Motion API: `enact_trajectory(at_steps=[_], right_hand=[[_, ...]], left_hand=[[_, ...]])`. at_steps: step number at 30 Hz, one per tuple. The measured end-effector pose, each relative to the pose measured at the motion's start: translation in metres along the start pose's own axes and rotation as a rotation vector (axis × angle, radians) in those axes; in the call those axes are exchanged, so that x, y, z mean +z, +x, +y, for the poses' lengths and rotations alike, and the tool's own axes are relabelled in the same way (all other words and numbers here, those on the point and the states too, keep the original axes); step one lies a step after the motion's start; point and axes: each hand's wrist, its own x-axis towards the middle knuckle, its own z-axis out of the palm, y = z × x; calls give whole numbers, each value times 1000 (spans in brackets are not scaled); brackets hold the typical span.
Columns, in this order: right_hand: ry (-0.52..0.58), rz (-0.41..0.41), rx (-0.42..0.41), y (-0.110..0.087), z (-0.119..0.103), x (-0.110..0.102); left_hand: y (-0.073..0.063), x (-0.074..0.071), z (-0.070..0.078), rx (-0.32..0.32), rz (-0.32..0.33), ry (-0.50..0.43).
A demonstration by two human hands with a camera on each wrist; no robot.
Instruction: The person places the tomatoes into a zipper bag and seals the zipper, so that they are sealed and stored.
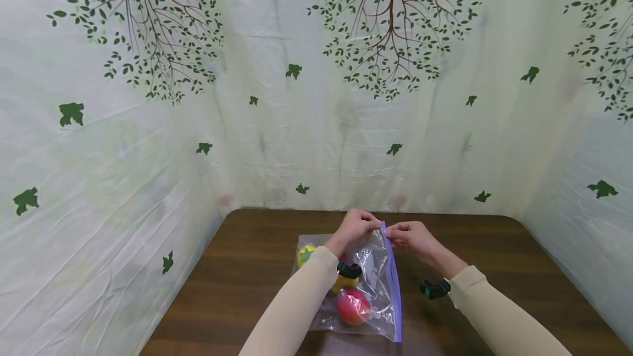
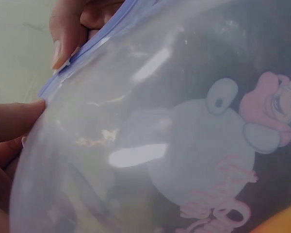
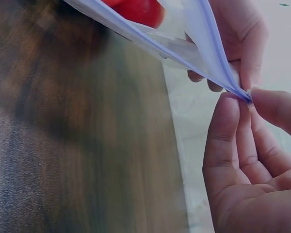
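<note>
A clear zip bag [image 1: 373, 268] lies on the table with its purple zip edge [image 1: 394, 290] toward the right. Inside are a red round fruit [image 1: 353, 307], a yellow piece with a green top [image 1: 303, 257] and a yellow-orange piece [image 1: 345, 283], partly behind the left wrist. My left hand [image 1: 357, 226] pinches the bag near the far end of the zip. Right beside it, the thumb and fingers of my right hand [image 3: 254, 150] pinch the zip's far corner. A cartoon print [image 2: 203, 145] shows on the bag's face in the left wrist view.
The brown wooden table [image 1: 222, 290] stretches to both sides of the bag. Behind and beside it hangs a pale cloth [image 1: 346, 142] printed with trees and leaves. Each wrist wears a dark strapped device, as on the right wrist [image 1: 435, 289].
</note>
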Motion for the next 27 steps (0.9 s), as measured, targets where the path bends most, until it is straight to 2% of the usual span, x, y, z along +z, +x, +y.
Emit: enact_trajectory(at_steps=[8,27], right_hand=[[-26,-24,-14,-5,4,1],[-28,-32,-13,-17,12,3]], left_hand=[[-3,-2,2,0,20,2],[1,2,-8,1,22,42]])
